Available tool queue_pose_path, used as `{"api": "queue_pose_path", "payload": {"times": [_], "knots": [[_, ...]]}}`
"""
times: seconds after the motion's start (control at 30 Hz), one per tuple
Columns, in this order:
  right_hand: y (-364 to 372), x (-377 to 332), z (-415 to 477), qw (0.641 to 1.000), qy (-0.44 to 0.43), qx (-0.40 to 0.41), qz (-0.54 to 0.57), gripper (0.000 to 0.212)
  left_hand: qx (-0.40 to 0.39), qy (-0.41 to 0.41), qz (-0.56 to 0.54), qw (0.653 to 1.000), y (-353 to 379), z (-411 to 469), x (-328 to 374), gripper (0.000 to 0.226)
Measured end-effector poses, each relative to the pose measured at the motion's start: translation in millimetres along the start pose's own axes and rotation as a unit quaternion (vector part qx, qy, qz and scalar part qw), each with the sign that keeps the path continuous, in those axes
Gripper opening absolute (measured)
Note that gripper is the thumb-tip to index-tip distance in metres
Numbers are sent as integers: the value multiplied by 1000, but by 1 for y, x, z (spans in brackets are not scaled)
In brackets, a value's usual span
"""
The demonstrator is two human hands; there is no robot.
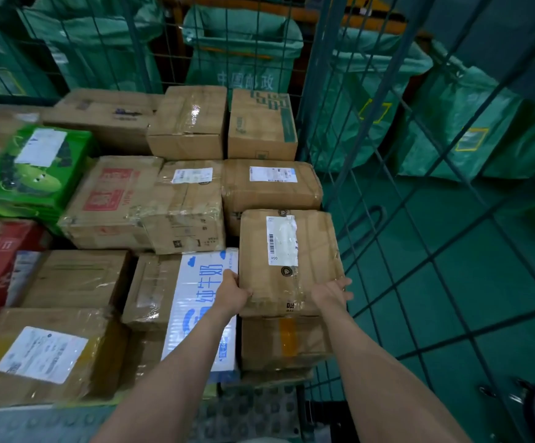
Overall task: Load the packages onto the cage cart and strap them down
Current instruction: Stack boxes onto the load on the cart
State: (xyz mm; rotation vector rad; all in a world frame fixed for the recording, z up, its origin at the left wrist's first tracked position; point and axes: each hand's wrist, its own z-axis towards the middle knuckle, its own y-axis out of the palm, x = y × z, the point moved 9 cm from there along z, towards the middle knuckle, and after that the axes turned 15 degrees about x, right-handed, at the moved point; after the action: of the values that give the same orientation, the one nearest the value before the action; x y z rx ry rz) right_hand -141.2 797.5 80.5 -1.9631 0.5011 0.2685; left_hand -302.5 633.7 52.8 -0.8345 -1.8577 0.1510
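Near the front, the left hand (232, 292) grips a taped box (288, 260); the right hand (331, 294) seems pressed flat. The box sits on a carton (282, 343) beside the cart's mesh wall (314, 91). A milk case (196, 282) crowds its left. Parcels (186, 206) lie beyond, and the green sacks (244, 59) are blurred.

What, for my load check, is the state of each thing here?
Labelled carton: sealed with tape, lying on the lower carton, held at both sides.
Left hand: grips the carton's left edge.
Right hand: fingers straight against its right edge.
Cage cart: mesh side upright, loaded.
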Motion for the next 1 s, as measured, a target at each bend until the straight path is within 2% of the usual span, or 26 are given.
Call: {"api": "queue_pose_path", "payload": {"times": [0.07,0.17,0.23,0.3,0.47,0.63,0.8,0.93,1.0], "knots": [[-2,-5,-7,999,-25,34,-6,83,0,-3,-4,1000,-2,-4,-1,27],[-2,-28,-27,984,-150,95,-33,79,-6,-15,0,1000,-8,-14,-4,40],[8,-44,-41,968,-232,84,-52,69,-3,-18,0,1000,-17,-22,-7,42],[23,-50,-50,958,-271,54,-80,67,-4,-17,13,1000,-26,-28,-14,41],[49,-54,-82,955,-280,5,-97,60,51,-32,38,997,-71,-39,-42,43],[74,-69,-123,941,-326,-36,-83,58,91,-81,-20,992,-111,-48,-79,40],[94,-79,-175,923,-361,-100,-86,64,138,-75,-50,986,-160,-70,-92,40],[102,-81,-213,907,-392,-108,-112,58,186,-52,-23,981,-202,-89,-98,34],[110,-73,-239,898,-404,-118,-126,55,208,-66,-35,975,-224,-104,-115,36]]}}
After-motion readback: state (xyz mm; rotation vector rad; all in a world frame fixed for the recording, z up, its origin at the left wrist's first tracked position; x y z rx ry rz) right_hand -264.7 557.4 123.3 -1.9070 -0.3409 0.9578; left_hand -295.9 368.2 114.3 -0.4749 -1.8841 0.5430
